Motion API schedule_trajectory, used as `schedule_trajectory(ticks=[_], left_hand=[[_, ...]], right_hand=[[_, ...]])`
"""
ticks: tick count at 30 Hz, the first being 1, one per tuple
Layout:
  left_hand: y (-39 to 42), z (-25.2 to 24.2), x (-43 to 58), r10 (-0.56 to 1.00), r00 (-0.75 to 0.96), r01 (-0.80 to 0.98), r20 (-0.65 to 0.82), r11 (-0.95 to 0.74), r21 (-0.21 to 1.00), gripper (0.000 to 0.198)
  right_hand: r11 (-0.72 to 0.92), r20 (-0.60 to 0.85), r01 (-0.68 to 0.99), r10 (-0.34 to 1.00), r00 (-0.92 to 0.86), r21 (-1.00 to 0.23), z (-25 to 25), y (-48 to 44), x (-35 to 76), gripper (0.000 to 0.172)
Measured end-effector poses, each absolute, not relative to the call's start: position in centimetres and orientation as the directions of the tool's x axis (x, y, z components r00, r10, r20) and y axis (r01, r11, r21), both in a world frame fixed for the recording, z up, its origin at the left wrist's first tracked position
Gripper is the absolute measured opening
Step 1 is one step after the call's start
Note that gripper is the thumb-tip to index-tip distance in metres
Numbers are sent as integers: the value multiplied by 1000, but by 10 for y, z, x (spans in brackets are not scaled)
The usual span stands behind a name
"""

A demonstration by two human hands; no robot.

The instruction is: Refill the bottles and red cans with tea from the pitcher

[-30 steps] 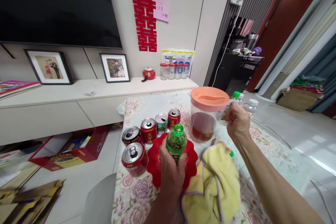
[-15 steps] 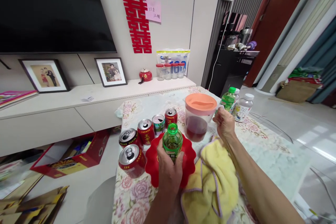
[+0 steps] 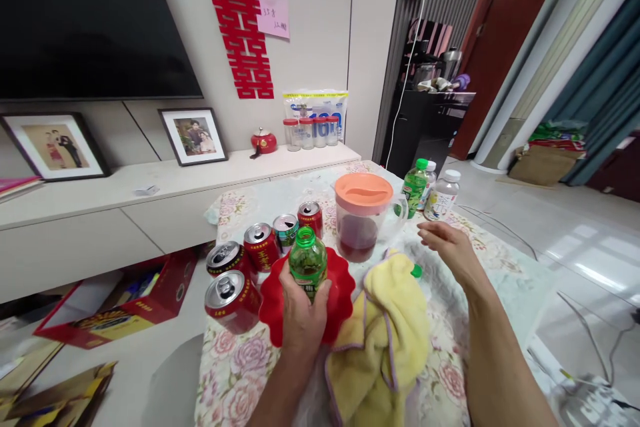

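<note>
While the left hand (image 3: 303, 313) has its fingers wrapped round an uncapped green bottle (image 3: 307, 261) over the red dish (image 3: 343, 290), the right hand (image 3: 450, 250), fingers half parted and empty, hovers right of a lidded pitcher (image 3: 361, 220) of dark reddish liquid (image 3: 357, 240), with five cans (image 3: 262, 250) left on the counter (image 3: 240, 393).

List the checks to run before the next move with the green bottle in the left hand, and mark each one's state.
1. Left hand wrapped around the green bottle: ok.
2. Bottle uncapped: ok; its mouth is open, and a green cap lies by the yellow towel.
3. Bottle's base resting on the red plate: cannot tell; the hand hides it.
4. Orange lid on the pitcher: ok.
5. Right hand off the pitcher: ok; a gap shows.
</note>
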State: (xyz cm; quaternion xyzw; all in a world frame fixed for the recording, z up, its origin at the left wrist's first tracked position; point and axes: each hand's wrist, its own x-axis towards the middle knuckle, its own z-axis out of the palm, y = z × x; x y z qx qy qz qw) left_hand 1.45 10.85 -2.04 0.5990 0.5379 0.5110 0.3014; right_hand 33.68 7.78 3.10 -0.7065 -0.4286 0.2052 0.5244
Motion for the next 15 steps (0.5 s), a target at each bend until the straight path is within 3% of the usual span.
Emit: schedule_trajectory(ticks=[5,10,15], left_hand=[[109,-24,13,961,-71,315,266,-232,921,70],[107,-22,17,964,-116,308,241,-196,931,69],[106,-24,17,954,-114,326,277,-227,918,71]], right_hand=[[-235,2,592,929,371,-771,11,68,350,38],[-204,-116,746,979,169,-634,-3,69,348,33],[-228,-128,827,974,189,-514,-17,72,351,34]])
